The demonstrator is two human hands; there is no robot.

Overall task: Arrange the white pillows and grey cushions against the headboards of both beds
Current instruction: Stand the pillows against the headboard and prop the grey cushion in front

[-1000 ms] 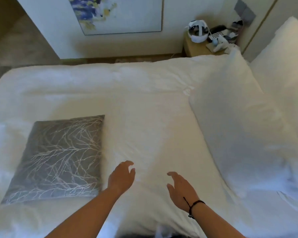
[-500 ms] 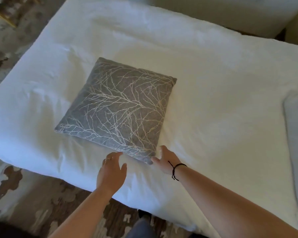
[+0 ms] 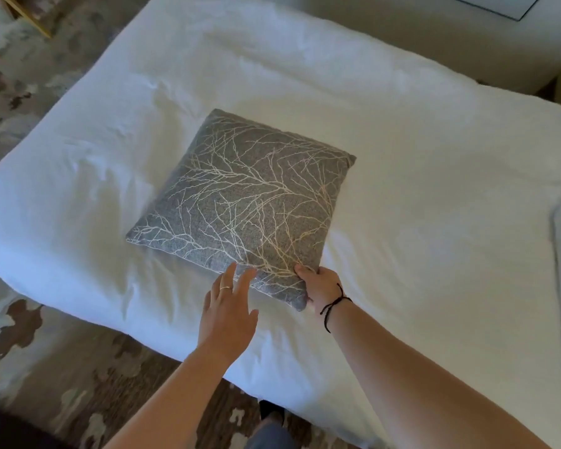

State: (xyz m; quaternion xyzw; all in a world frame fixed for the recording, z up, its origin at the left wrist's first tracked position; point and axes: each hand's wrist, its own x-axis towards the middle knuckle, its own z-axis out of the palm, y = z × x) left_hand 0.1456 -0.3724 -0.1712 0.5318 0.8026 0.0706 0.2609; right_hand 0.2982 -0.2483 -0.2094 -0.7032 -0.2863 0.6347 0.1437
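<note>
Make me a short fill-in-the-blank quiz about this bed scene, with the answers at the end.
1. The grey cushion lies flat on the white ____.
2. The right hand grips the cushion's near ____.
3. The left hand wears a ____ on one finger.
4. A black cord circles the right ____.

Answers: bed; corner; ring; wrist

I see grey cushion [image 3: 243, 202]: coarse woven cloth, matt, pale stitched branch pattern. Duvet [image 3: 418, 176]: soft white cloth, matt, lightly creased. Carpet [image 3: 20, 76]: mottled pile. I note ring [image 3: 226, 288]: shiny metal. Wrist cord [image 3: 332, 304]: black string.
</note>
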